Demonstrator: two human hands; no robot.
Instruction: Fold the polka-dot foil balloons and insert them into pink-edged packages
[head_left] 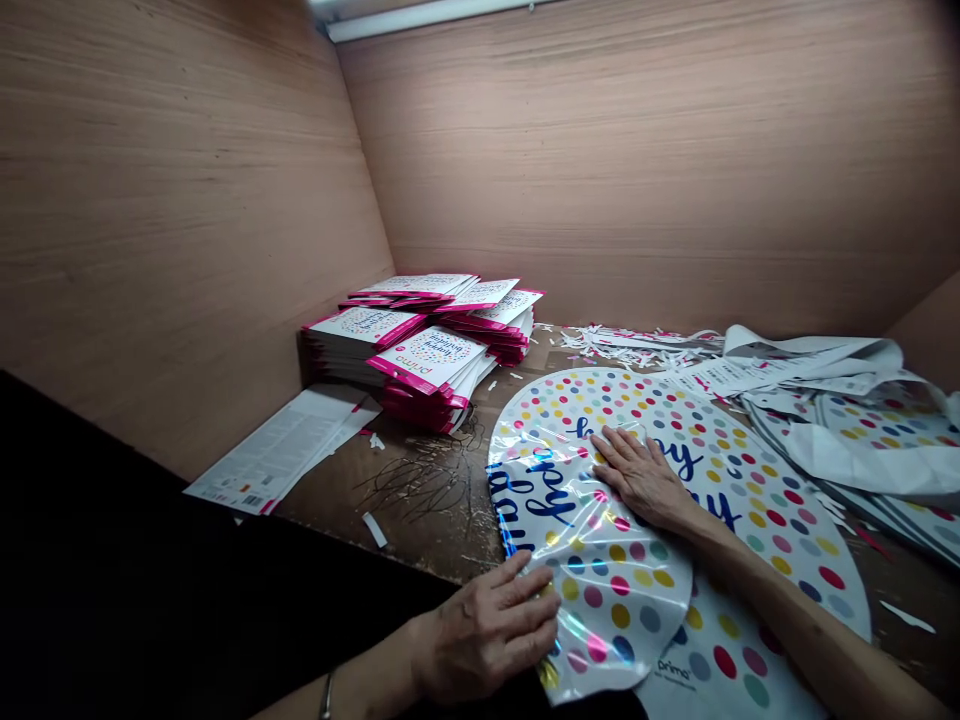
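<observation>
A flat foil balloon (592, 590) with coloured dots and blue lettering lies folded over at its left side, its shiny surface creased. Beneath it spreads a larger round dotted sheet (750, 470), also lettered in blue and marked "prima" near the bottom; whether the two are one piece I cannot tell. My right hand (645, 480) rests flat on the foil near the top of the fold, fingers spread. At the lower left edge of the foil, my left hand (495, 625) lies with fingers stretched out over it, the thumb partly hidden.
Stacks of white and pink printed packets (431, 360) stand in the back left corner. A printed card sheet (285, 450) lies at the table's left edge. Paper scraps (637, 345) and more dotted foil sheets (877, 420) lie at the back right. Wooden panels (637, 160) enclose the table.
</observation>
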